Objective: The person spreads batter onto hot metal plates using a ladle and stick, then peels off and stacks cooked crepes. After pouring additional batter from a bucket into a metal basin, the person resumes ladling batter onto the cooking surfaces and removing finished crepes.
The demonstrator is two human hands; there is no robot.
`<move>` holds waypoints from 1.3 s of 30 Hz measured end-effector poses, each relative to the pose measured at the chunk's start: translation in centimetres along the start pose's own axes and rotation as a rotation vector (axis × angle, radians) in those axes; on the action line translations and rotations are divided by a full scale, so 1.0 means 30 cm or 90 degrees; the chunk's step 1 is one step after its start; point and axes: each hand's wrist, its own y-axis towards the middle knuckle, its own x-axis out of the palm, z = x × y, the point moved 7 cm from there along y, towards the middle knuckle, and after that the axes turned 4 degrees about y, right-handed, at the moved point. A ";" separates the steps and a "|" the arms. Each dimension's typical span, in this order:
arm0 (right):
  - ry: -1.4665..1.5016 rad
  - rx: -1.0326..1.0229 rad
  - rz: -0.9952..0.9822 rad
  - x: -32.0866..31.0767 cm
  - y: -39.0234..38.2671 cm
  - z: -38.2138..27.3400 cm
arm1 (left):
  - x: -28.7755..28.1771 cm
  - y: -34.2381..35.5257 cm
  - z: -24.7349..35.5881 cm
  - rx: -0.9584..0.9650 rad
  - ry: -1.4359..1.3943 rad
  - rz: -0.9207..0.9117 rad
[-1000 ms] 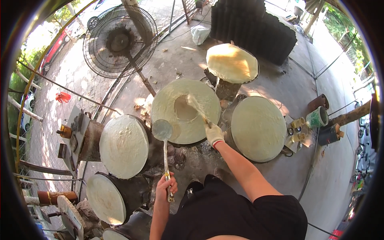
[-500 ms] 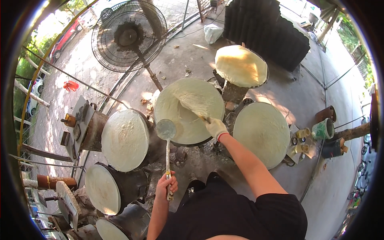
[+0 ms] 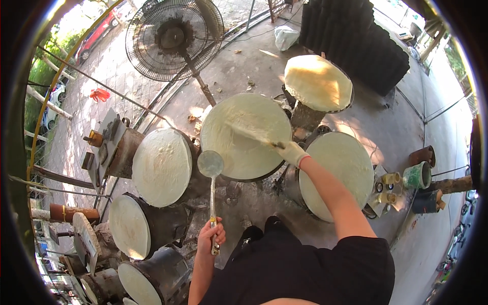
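My left hand (image 3: 211,237), bare, is closed round the yellow-banded handle of a long metal ladle (image 3: 211,163). The ladle's round bowl hangs over the near left edge of the middle round griddle (image 3: 244,165), which a pale, wet batter layer coats. My right hand (image 3: 294,153), in a white glove with a red cuff, grips the dark end of a flat, pale spreader (image 3: 250,133). Its long blade lies across the batter, pointing to the upper left. The gloved fingers are partly hidden from me, and so is the spreader's grip.
Other pale-coated griddles stand around: one at the left (image 3: 161,168), another at the right (image 3: 336,173), several lower left. A sheet-covered round pan (image 3: 317,84) sits beyond. Farther off are a large fan (image 3: 173,38), a black corrugated stack (image 3: 353,46) and a green bucket (image 3: 417,175).
My right hand has moved right and slightly up with the spreader, whose blade now looks narrower and flatter. The ladle stays almost in place. The whole view has shifted a little.
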 end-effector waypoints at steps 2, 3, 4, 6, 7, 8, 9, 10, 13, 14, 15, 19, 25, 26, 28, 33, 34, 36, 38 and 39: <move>0.004 -0.008 -0.047 0.030 -0.096 0.057 | -0.006 -0.016 -0.007 0.012 -0.012 0.012; 0.008 -0.014 -0.087 0.043 -0.136 0.086 | -0.007 -0.019 -0.011 0.019 -0.013 0.011; 0.028 0.015 -0.113 0.050 -0.156 0.124 | -0.009 -0.021 -0.013 0.026 -0.015 0.010; 0.026 0.018 -0.072 0.022 -0.117 0.149 | -0.012 -0.019 -0.018 0.020 0.006 0.017; 0.025 0.019 -0.033 -0.005 -0.092 0.159 | -0.016 -0.022 -0.024 0.015 0.027 0.025; 0.078 0.027 0.011 -0.029 -0.067 0.088 | -0.021 -0.023 -0.029 0.016 0.027 0.028; 0.078 0.030 0.017 -0.029 -0.035 0.071 | -0.018 -0.014 -0.037 0.009 0.007 0.025; 0.064 0.017 0.015 -0.016 0.003 0.064 | -0.015 -0.007 -0.043 0.004 -0.012 0.025; 0.070 0.001 -0.028 0.052 0.000 0.102 | 0.014 -0.005 -0.048 -0.003 -0.024 0.009; 0.048 -0.001 -0.102 0.087 -0.043 0.091 | 0.007 -0.015 -0.047 0.002 -0.026 0.016; 0.025 -0.002 -0.176 0.116 -0.092 0.081 | 0.001 -0.025 -0.046 0.009 -0.016 0.015; 0.269 0.116 0.043 0.073 -0.172 0.228 | -0.003 -0.009 -0.064 -0.009 0.022 0.038; 0.264 0.159 0.004 0.182 -0.374 0.169 | -0.077 0.073 -0.049 -0.048 0.095 0.093; 0.322 0.164 0.002 0.179 -0.427 0.165 | -0.062 0.089 -0.040 -0.049 0.115 0.094; 0.512 0.199 0.081 0.194 -0.468 0.187 | -0.027 0.126 -0.012 -0.047 0.154 0.093; 0.514 0.227 0.128 0.321 -0.525 0.246 | 0.050 0.217 0.023 -0.024 0.289 0.112; 0.528 0.247 0.071 0.341 -0.565 0.216 | 0.045 0.227 0.033 -0.011 0.309 0.134; 0.630 0.289 0.091 0.382 -0.626 0.223 | 0.044 0.258 0.035 -0.008 0.348 0.141; 0.695 0.323 0.140 0.443 -0.617 0.233 | 0.038 0.297 0.020 0.005 0.411 0.155; 0.760 0.355 0.185 0.486 -0.608 0.240 | 0.045 0.314 0.000 0.003 0.411 0.152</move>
